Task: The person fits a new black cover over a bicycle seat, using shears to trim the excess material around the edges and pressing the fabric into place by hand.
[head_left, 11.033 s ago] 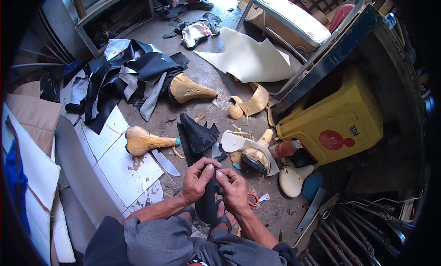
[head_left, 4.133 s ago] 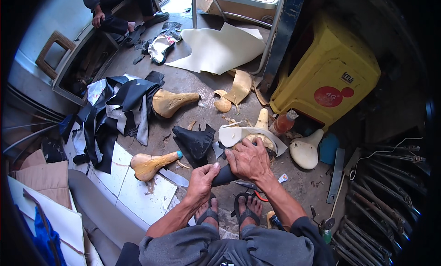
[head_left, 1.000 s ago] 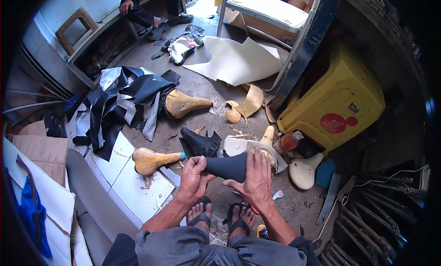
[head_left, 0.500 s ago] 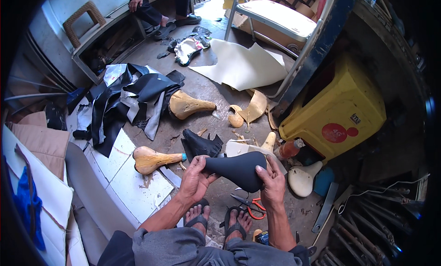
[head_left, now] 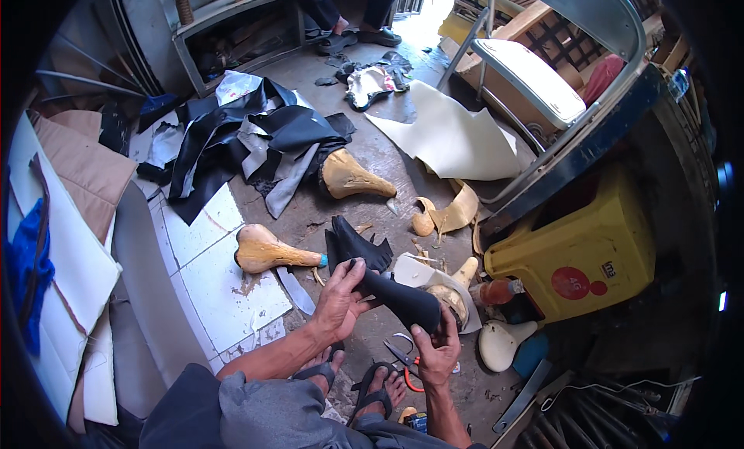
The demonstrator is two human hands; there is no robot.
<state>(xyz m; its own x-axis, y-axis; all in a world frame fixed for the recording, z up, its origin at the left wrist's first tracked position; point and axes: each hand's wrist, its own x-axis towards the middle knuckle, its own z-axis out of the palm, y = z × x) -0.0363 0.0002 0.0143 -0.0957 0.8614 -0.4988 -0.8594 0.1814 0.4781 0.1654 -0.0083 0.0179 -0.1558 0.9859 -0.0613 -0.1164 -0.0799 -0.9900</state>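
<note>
Between my two hands is a bicycle saddle (head_left: 397,295) with a smooth black cover, tilted with its narrow nose up to the left. My left hand (head_left: 339,303) pinches the nose end. My right hand (head_left: 439,350) grips the wide rear end, thumb on the near side and fingers behind. Just beyond it lies a crumpled black cover piece (head_left: 361,249) with ragged edges. A bare yellowish foam saddle (head_left: 271,250) rests to the left, and another foam saddle (head_left: 353,176) lies farther off. Below the held saddle, orange-handled scissors (head_left: 404,362) lie on the floor by my feet.
Black sheet scraps (head_left: 263,139) pile up at far left. A cream sheet (head_left: 449,135) spreads before a folding chair (head_left: 531,81). On the right are a yellow plastic stool (head_left: 573,247), a reddish bottle (head_left: 498,292) and a white saddle (head_left: 504,345). Another person's legs (head_left: 341,7) show at the back.
The held saddle has turned and tipped, its nose higher and its rear end lower. Both hands keep their hold. The whole view has shifted, with far things now farther right.
</note>
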